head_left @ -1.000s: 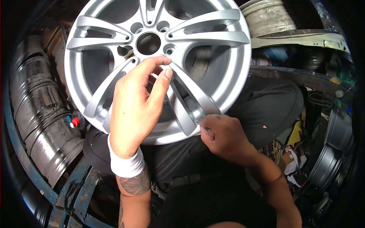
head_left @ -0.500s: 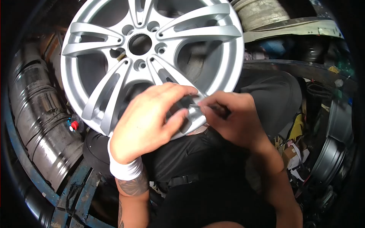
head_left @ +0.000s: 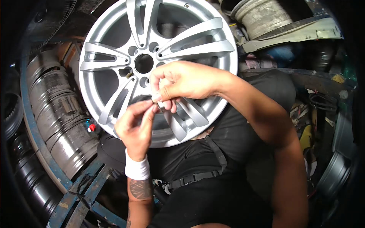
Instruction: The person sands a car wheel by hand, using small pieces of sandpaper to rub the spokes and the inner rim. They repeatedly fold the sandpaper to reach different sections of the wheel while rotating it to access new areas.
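Note:
A silver alloy wheel with split spokes rests over my lap, its round centre hole above my hands. My left hand, with a white band at the wrist, pinches a small pale piece between thumb and fingertips. Reaching across the spokes, my right hand has its thumb and fingers closed on the same small piece. The fingertips of both hands meet in front of the lower spokes. What the piece is stays too small to tell.
Stacked dark rims stand at the left beside a blue metal frame. A red-capped bottle lies near them. A worn rim is at the upper right, and a grey rim at the lower right.
Both hands have come together around the small piece; the right has moved left and up over the wheel, the left has turned its fingers upward. The wheel appears slightly lower and further right.

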`<action>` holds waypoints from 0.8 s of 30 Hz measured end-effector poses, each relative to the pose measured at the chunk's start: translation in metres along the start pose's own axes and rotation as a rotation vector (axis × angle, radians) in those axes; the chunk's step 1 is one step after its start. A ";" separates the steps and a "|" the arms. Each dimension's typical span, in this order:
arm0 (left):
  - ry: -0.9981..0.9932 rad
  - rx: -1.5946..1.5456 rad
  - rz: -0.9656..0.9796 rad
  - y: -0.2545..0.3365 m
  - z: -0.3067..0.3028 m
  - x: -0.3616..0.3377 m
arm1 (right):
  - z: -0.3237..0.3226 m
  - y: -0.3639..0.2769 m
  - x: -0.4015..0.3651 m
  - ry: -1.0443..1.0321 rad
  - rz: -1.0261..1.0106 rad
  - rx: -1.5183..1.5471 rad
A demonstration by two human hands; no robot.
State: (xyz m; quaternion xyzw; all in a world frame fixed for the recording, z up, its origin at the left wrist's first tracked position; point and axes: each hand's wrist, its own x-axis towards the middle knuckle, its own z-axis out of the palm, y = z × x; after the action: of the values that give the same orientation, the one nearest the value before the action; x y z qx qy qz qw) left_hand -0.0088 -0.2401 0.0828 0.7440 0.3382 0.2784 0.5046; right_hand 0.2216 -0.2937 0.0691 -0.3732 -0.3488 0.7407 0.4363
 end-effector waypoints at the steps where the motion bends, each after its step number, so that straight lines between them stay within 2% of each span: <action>1: 0.016 0.112 0.109 -0.004 0.000 -0.007 | 0.000 0.004 0.002 -0.031 0.024 -0.001; 2: 0.030 0.220 0.222 -0.007 0.000 -0.013 | -0.001 0.007 0.004 -0.060 0.048 -0.006; 5: -0.047 0.269 0.192 -0.013 -0.004 -0.028 | -0.001 0.006 0.014 -0.148 0.136 -0.133; 8: 0.094 -0.040 -0.119 -0.003 -0.002 -0.039 | -0.001 -0.010 0.023 -0.250 0.160 -0.227; 10: 0.126 -0.091 -0.167 0.005 -0.004 -0.040 | -0.001 -0.017 0.031 -0.322 0.127 -0.207; 11: 0.155 -0.128 -0.203 0.008 -0.004 -0.040 | -0.004 -0.025 0.034 -0.340 0.118 -0.320; 14: 0.180 -0.153 -0.261 0.014 -0.002 -0.043 | -0.009 -0.055 0.034 -0.141 0.071 -0.576; 15: 0.188 -0.142 -0.271 0.018 -0.001 -0.043 | -0.010 -0.062 0.034 -0.123 0.063 -0.747; 18: 0.220 -0.074 -0.274 0.029 0.006 -0.043 | -0.009 -0.057 0.033 -0.291 0.095 -0.859; 20: 0.229 -0.015 -0.263 0.031 0.008 -0.045 | -0.003 -0.056 0.019 -0.302 0.073 -0.830; 22: 0.228 0.045 -0.242 0.029 0.010 -0.044 | 0.003 -0.050 0.013 -0.213 0.062 -0.806; 23: 0.234 0.031 -0.217 0.025 0.009 -0.044 | 0.003 -0.028 0.017 -0.119 -0.244 -0.886; 24: 0.238 0.018 -0.196 0.020 0.006 -0.045 | 0.006 -0.030 0.012 -0.057 -0.311 -0.884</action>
State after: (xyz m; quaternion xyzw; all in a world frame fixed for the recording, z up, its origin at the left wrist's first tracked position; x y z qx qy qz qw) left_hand -0.0277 -0.2839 0.0967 0.6737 0.4689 0.3110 0.4792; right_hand 0.2236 -0.2729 0.0941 -0.4463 -0.6945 0.4568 0.3315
